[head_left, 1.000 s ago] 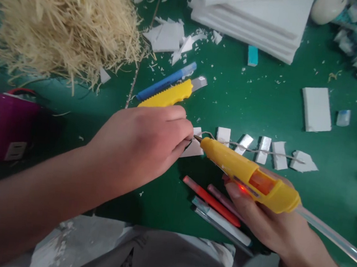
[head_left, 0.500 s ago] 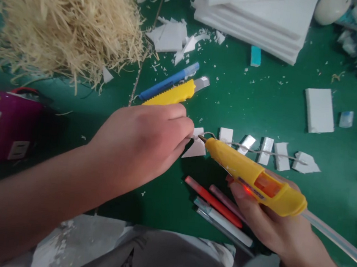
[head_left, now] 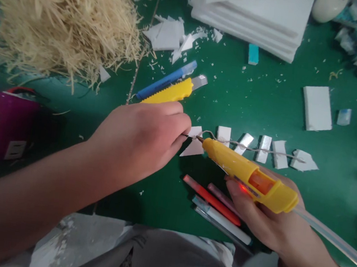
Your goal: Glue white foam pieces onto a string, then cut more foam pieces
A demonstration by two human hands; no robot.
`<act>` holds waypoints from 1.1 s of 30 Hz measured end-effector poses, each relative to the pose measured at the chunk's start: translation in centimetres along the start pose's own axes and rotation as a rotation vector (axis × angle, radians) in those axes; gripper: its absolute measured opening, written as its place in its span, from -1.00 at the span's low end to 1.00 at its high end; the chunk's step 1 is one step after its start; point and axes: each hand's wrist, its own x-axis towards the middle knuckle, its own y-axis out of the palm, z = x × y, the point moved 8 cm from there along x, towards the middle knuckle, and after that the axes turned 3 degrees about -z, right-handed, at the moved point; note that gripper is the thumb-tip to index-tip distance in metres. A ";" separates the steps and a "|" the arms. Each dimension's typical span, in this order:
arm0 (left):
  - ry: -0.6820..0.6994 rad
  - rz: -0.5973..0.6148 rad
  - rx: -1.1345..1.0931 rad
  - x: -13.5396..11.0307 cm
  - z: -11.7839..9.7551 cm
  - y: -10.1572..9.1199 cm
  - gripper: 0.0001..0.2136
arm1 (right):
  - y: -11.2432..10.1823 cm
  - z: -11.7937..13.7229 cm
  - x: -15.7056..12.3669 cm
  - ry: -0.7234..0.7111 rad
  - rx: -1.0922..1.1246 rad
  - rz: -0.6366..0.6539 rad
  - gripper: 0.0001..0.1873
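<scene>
My right hand (head_left: 260,218) is wrapped round a yellow glue gun (head_left: 247,174) with a clear glue stick (head_left: 333,241) out its back. Its nozzle points left and touches a small white foam triangle (head_left: 194,143) on the green mat. My left hand (head_left: 142,140) is closed in a pinch at the left end of a thin string (head_left: 250,148), right beside that triangle. The string runs right across a row of several small white foam pieces (head_left: 263,148).
A yellow utility knife (head_left: 173,92) and a blue one (head_left: 166,80) lie above my left hand. Pens (head_left: 218,212) lie under the glue gun. Straw pile (head_left: 59,23) at far left, foam sheets (head_left: 251,13) at the top, a purple box (head_left: 4,123) at left, a foam block (head_left: 317,108) right.
Hardly anything has moved. The glue gun's nozzle and my left hand's pinch stay at the foam triangle; the view has only shifted slightly.
</scene>
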 end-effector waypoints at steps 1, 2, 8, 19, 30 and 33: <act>-0.007 0.007 0.002 0.0 0.1 0.1 -0.76 | -0.1 0.0 0.0 -0.006 0.002 -0.012 -0.78; -0.013 0.016 0.006 0.1 0.1 0.2 -0.77 | -0.1 0.0 0.0 -0.010 0.004 -0.016 -0.78; -0.017 0.041 0.021 0.2 0.1 0.3 -0.78 | -0.1 -0.3 -0.5 -0.046 0.010 -0.044 -0.77; -0.078 0.122 0.012 0.3 0.1 0.5 -0.75 | -0.6 -0.6 -0.3 0.066 0.010 -0.019 -0.73; -0.044 0.128 0.048 0.0 -0.2 0.6 -0.61 | 0.0 -1.1 -1.3 0.038 0.021 -0.028 -0.74; -0.003 0.100 0.037 0.0 -0.6 0.7 -0.75 | 0.1 -0.9 -1.1 0.018 0.026 -0.005 -0.78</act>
